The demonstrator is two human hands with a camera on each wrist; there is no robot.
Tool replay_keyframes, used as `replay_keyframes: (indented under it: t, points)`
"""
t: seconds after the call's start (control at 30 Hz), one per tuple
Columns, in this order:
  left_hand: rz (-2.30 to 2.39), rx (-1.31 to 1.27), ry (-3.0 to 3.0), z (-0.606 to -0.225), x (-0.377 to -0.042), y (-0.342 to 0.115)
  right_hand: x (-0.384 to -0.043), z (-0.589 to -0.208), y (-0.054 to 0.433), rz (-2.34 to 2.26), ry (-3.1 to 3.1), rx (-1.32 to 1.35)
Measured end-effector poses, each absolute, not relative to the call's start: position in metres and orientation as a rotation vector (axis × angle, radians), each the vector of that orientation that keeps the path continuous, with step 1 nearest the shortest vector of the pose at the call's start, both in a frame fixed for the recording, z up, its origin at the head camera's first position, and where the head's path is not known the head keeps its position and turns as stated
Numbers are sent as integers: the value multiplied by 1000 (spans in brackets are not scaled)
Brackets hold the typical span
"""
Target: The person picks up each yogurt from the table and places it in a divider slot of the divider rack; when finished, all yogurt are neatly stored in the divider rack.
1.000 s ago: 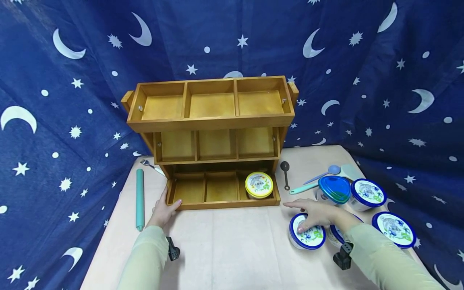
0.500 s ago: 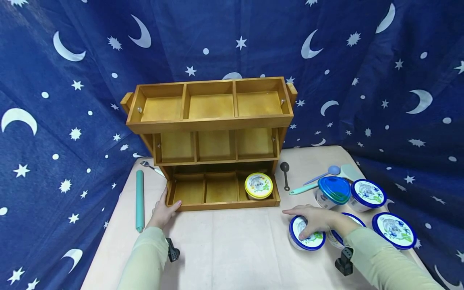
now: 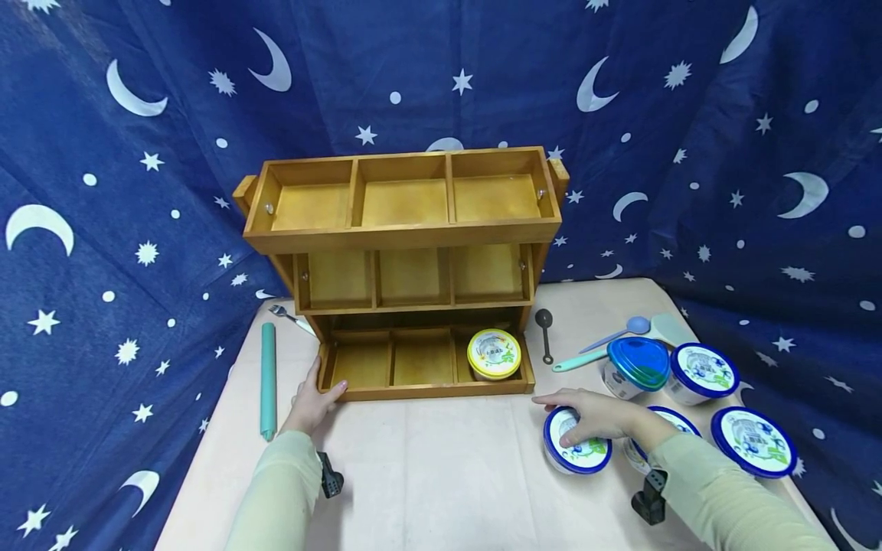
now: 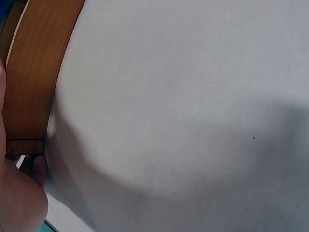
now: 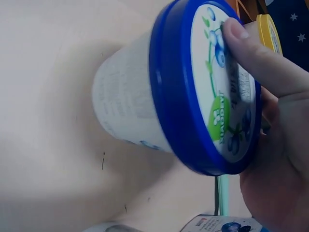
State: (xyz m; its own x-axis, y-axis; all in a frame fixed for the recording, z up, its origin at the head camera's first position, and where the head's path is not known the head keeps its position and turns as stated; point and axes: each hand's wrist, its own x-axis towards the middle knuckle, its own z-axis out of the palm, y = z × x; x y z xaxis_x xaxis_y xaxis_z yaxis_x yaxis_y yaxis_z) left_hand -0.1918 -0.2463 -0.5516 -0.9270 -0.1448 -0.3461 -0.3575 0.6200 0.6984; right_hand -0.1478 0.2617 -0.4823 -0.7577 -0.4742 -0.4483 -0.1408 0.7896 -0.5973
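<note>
A wooden fold-out box (image 3: 403, 239) with three tiers of compartments stands at the back of the table in the head view. My left hand (image 3: 313, 402) holds its lower left front corner, thumb at the front and fingers along the side; the left wrist view shows fingertips curled past that corner. My right hand (image 3: 602, 417) grips a white tub with a blue blueberry-print lid (image 3: 577, 451). In the right wrist view the thumb lies on the lid (image 5: 217, 72) and the other fingers are mostly hidden behind it. A yellow-lidded tub (image 3: 494, 354) sits in the bottom right compartment.
Several more blue-lidded tubs (image 3: 753, 441) stand at the right. Around them lie a blue spoon (image 3: 637, 325), a turquoise-handled spatula (image 3: 580, 360) and a dark measuring spoon (image 3: 544, 320). A turquoise roll (image 3: 268, 383) and a fork (image 3: 292, 316) lie at the left.
My right hand's grip has shifted on the blue-lidded tub, and hand and tub have moved slightly left. My left hand stays at the box corner.
</note>
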Motion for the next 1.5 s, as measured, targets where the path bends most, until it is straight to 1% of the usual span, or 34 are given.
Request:
replay_keyframes:
  t: [0.2, 0.4, 0.73, 1.17, 1.37, 1.5]
  points:
    - [1197, -413, 2593, -552, -190, -246, -150, -484, 258, -796, 2426, -473]
    - [1191, -405, 2604, -552, -190, -247, -147, -475, 259, -724, 2428, -490]
    - [1190, -424, 2602, -554, -192, -247, -141, -475, 263, -625, 2427, -681]
    - [1217, -425, 2585, -553, -191, -247, -128, -472, 260, -511, 2454, -660]
    - [1218, -418, 2593, -552, -191, -246, -129, -473, 255, -527, 2480, -612]
    - [1234, -414, 2600, -554, -191, -246, -131, -467, 247, -536, 2490, -649]
